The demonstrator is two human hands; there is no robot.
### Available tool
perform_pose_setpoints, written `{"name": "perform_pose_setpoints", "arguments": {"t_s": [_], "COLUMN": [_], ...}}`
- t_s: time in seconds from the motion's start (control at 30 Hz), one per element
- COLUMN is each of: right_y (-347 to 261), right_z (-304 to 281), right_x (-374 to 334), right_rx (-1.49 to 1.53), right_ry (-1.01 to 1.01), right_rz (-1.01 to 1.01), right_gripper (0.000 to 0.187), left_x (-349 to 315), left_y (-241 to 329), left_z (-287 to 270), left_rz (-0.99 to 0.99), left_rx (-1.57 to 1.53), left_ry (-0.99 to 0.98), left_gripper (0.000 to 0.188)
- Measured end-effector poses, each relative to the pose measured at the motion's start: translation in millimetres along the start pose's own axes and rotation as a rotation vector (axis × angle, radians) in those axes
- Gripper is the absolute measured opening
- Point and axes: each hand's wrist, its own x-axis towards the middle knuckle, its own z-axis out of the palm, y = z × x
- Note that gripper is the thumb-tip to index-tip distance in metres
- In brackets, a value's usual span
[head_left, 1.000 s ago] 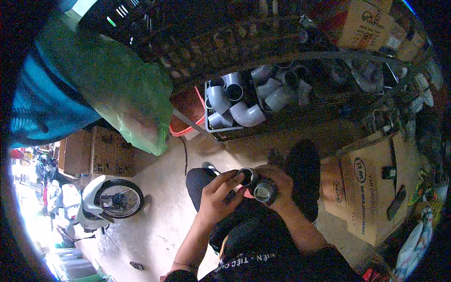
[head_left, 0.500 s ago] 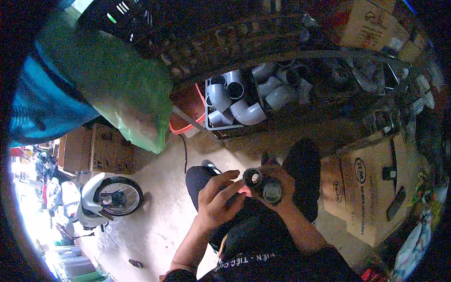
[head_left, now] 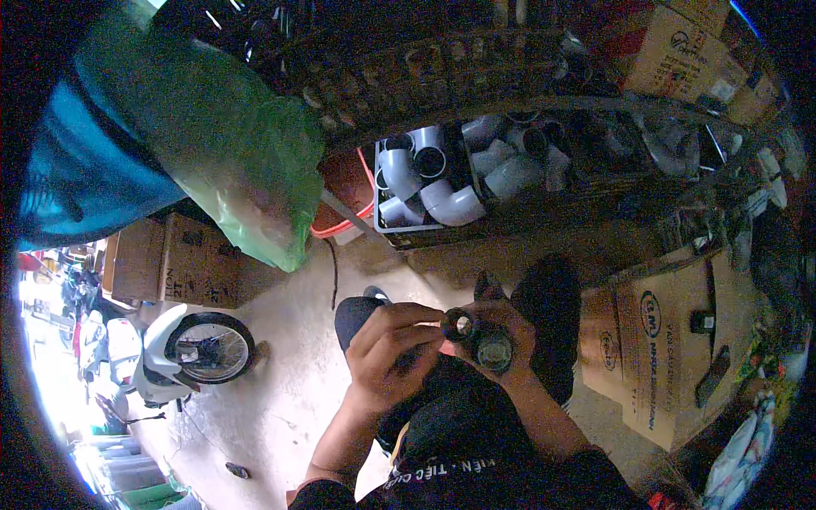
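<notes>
My right hand [head_left: 518, 336] is wrapped round a dark cylindrical piece with a round, glassy-looking end [head_left: 494, 351]. Beside that end, a dark ring-shaped opening [head_left: 461, 325] shows a bright spot inside; whether the two are one piece, I cannot tell. My left hand [head_left: 387, 348] is closed, its fingers together and their tips at the left rim of the ring. Anything between those fingertips is hidden. A small reddish patch shows just below the ring.
A crate [head_left: 416, 228] of grey pipe elbows [head_left: 455, 204] stands ahead, beside a red-rimmed tub [head_left: 340, 228]. At left, a person's arm in a blue sleeve [head_left: 102, 170] is near a green plastic bag [head_left: 255, 178]. Cardboard boxes [head_left: 671, 365] stand right; a motorbike wheel [head_left: 211, 348] is left.
My left hand's fingers, spread before, have drawn together and moved up against the ring's rim. My right hand keeps its grip. The green bag has shifted slightly right.
</notes>
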Motion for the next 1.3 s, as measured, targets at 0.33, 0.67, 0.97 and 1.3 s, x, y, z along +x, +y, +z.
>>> {"name": "perform_pose_setpoints", "arguments": {"t_s": [0.33, 0.67, 0.97, 1.3], "right_y": [-2.5, 0.3, 19.0, 6.3], "right_z": [-3.2, -0.1, 4.6, -2.1], "right_x": [4.0, 2.3, -9.4, 0.4], "right_rx": [-0.066, -0.085, 0.048, -0.080], "right_ry": [0.049, 0.025, -0.017, -0.005], "right_rz": [-0.079, -0.028, 0.130, 0.017], "right_gripper": [0.038, 0.038, 0.041, 0.043], "left_x": [3.1, 12.7, 11.3, 13.9], "left_y": [1.0, -0.2, -4.0, -4.4], "left_z": [1.2, 6.7, 9.2, 10.4], "left_rz": [-0.116, -0.110, -0.077, -0.130], "left_rx": [-0.024, 0.046, 0.093, 0.051], "left_ry": [0.085, -0.139, -0.146, -0.122], "left_gripper": [0.018, 0.022, 0.020, 0.019]}}
